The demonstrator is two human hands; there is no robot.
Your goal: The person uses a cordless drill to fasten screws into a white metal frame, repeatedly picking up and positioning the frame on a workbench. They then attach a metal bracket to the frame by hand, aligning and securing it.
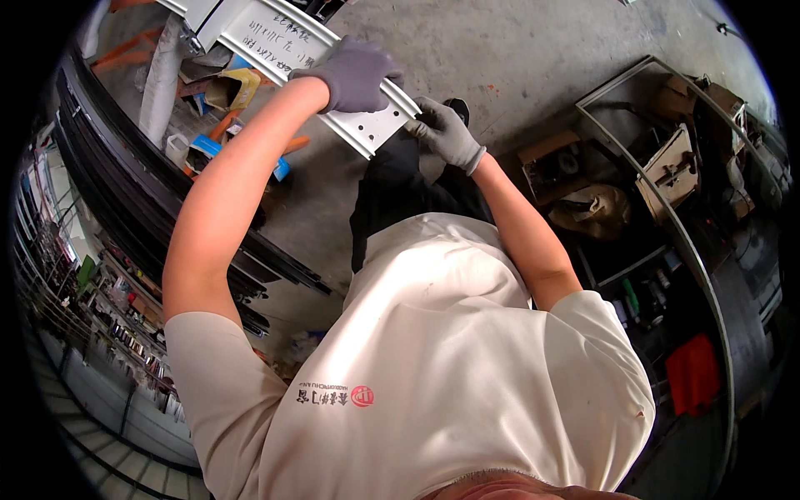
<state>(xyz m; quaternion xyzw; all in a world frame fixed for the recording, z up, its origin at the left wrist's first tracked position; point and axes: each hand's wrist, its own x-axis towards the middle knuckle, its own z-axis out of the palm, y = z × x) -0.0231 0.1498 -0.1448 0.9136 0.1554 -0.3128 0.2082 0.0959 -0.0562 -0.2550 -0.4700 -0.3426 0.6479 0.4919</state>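
Profile (377,127), one white piece, is lying under one left hand (358,75), gripping across it; one right hand (448,134) is pinching its end corner.

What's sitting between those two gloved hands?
In the head view, the end of the white profile, with dark holes, lies between the left hand and right hand.

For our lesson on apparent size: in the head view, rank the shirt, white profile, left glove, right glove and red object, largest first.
1. Shirt
2. White profile
3. Left glove
4. Right glove and red object: too alike to rank
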